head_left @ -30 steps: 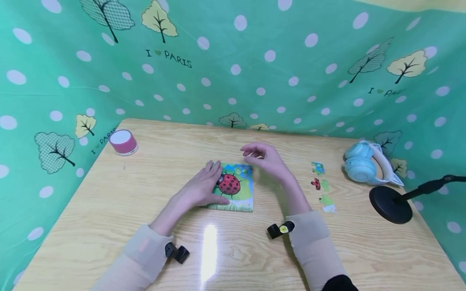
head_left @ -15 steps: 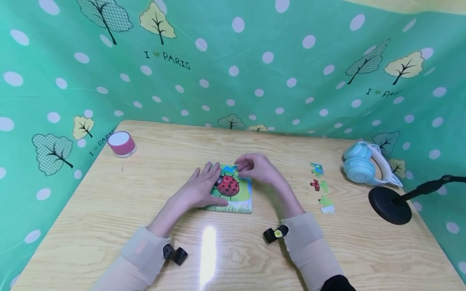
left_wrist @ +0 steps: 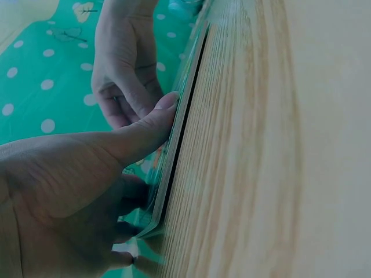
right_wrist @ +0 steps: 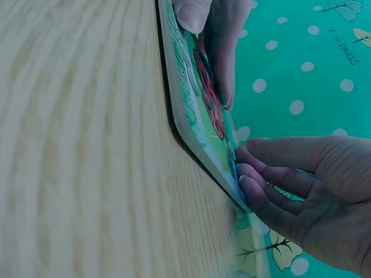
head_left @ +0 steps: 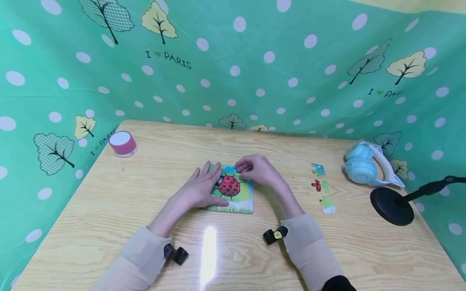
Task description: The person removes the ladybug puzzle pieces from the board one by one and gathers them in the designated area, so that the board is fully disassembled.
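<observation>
A square ladybug jigsaw puzzle [head_left: 238,198] lies on the table, with a red spotted ladybug [head_left: 228,186] on green, blue sky above and grass along its near edge. My left hand [head_left: 198,188] is spread flat over its left side, hiding that part. In the left wrist view the left thumb [left_wrist: 148,130] rests on the near rim. My right hand [head_left: 256,169] is over the upper right corner, covering it. The right wrist view shows the right fingertips [right_wrist: 243,168] gathered at the puzzle's surface near its edge; no loose piece shows between them.
Several loose jigsaw pieces [head_left: 326,201] lie in a column to the right. Beyond them are light blue headphones [head_left: 360,167] and a black round stand base [head_left: 391,206] with an arm. A pink cylinder with a white top [head_left: 123,144] stands at the back left. Dotted green cloth [head_left: 233,87] hangs behind.
My right hand has come down and left from beside the puzzle onto its upper right corner, and has stayed there over the last half second. My left hand keeps its place.
</observation>
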A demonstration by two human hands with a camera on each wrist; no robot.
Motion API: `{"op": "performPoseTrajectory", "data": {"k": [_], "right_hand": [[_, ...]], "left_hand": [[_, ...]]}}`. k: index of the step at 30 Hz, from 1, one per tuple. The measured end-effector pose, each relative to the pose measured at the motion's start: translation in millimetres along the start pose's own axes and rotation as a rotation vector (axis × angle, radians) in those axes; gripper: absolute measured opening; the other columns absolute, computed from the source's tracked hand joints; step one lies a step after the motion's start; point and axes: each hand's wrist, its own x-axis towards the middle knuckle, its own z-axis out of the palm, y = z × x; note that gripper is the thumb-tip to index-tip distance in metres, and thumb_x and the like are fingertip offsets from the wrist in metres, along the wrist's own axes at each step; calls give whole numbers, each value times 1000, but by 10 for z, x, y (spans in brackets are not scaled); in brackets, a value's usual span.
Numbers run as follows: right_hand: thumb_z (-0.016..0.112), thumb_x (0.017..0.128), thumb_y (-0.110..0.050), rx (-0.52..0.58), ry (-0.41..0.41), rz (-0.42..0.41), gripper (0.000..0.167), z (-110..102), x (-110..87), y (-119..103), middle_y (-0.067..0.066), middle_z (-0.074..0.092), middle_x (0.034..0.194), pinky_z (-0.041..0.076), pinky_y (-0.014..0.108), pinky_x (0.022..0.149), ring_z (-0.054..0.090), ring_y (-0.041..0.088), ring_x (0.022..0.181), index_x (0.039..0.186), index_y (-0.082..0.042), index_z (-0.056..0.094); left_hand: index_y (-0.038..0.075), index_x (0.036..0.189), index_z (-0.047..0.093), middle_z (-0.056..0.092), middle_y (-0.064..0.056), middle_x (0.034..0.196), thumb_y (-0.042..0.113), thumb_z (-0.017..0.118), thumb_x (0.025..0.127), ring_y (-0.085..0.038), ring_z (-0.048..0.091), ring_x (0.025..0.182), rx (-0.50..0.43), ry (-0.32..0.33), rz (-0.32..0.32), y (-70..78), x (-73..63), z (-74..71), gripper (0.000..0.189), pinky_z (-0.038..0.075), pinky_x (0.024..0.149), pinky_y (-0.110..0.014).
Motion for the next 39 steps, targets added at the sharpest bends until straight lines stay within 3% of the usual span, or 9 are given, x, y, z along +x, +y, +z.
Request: {"op": "performPoseTrajectory", "data": {"k": [11,17,22,29,39], "right_hand": [[78,87,-1,-70,1,-12,31,83,39,-13,7,76,103,60,30,88,69,17,93,117,-5,75],[83,86,-13,-116,29,-21,29,118,39,-33,5,74,98,58,29,84,67,15,89,113,-7,76],[88,82,-21,-151,33,-25,40,138,43,-42,4,72,98,56,30,83,65,16,89,117,-10,75],[90,80,-21,-195,35,-10,47,166,54,-44,3,71,99,55,32,84,64,16,89,122,-12,73],[89,81,-21,-205,56,-5,43,181,40,-54,4,71,97,54,31,82,63,16,87,120,-11,74]], "left_hand": [[6,165,15,5,-11,175,68,73,83,-36,-2,162,0,4,-8,3,-1,18,118,6,131,-60],[6,165,15,5,-10,175,68,72,83,-36,-2,162,3,3,-6,4,-8,24,117,6,131,-60],[6,165,15,5,-10,175,68,72,84,-36,-2,163,14,4,-3,2,-4,20,117,6,131,-60],[6,165,15,6,-11,175,68,72,84,-36,-2,162,15,2,-2,3,-9,17,117,6,131,-60],[6,165,15,6,-11,175,69,71,84,-36,-1,162,19,6,5,7,-10,16,117,7,131,-60]]}}
